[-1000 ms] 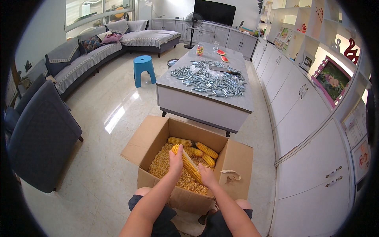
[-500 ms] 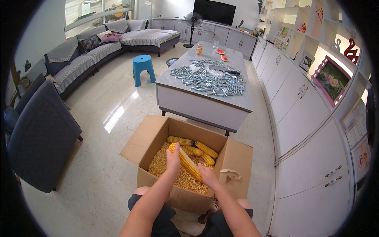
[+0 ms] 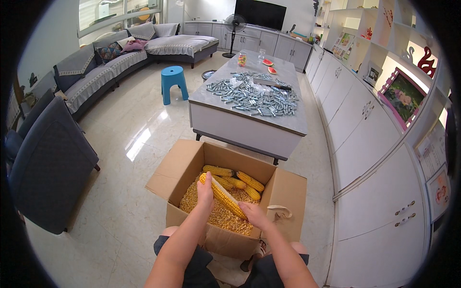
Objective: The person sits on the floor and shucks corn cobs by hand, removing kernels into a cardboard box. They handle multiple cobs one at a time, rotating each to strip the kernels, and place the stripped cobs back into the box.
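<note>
A yellow corn cob (image 3: 224, 196), with a pale bare strip along one side, is held slantwise over an open cardboard box (image 3: 230, 152). My left hand (image 3: 205, 193) is wrapped round its upper left end. At the lower right end my right hand (image 3: 253, 213) grips it, the fingers partly hidden. Loose corn kernels (image 3: 222, 218) cover the inside of the box below. Several whole corn cobs (image 3: 250, 181) lie on the kernels along the far side of the box.
Beyond the box stands a long grey-topped table (image 3: 247, 127) bearing a heap of small blue-silver cylinders (image 3: 259, 98), a knife (image 3: 282, 87) and watermelon slices (image 3: 268, 62). A blue stool (image 3: 174, 84) stands to its left. White cabinets (image 3: 370, 158) line the right; a dark chair (image 3: 57, 163) is at left.
Both hands and the corn cob have shifted slightly left. The cob is still gripped at both ends, and the box and other cobs stay in place.
</note>
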